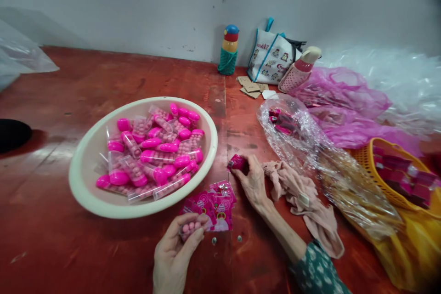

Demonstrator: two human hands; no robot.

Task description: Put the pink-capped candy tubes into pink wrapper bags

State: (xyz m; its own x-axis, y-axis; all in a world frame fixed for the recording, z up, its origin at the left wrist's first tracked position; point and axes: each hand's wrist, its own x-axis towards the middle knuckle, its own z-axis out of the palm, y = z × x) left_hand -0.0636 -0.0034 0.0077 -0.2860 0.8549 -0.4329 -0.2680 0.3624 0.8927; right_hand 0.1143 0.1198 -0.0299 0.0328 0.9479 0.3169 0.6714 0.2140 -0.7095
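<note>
Pinched in my left hand (pixel 175 250) is a clear tube of pink balls (pixel 190 227), its open or closed end not clear from here. Just beyond it, flat pink printed packets (pixel 220 209) lie in an overlapping pile on the table. My right hand (pixel 253 181) has its thumb and fingers closed on a small dark pink packet (pixel 236 162), above that pile and to its right. On the left, a cream basin (pixel 84 195) holds many clear tubes with bright pink caps (pixel 160 175) and pink balls inside.
A beige cloth (pixel 303 188) lies right of my right forearm. Beyond are a clear plastic bag (pixel 310 142), pink bags (pixel 344 92) and a yellow basket (pixel 367 165) of dark pink packets. Two bottles, one capped in blue (pixel 231 50), and a white bag (pixel 270 57) stand by the wall.
</note>
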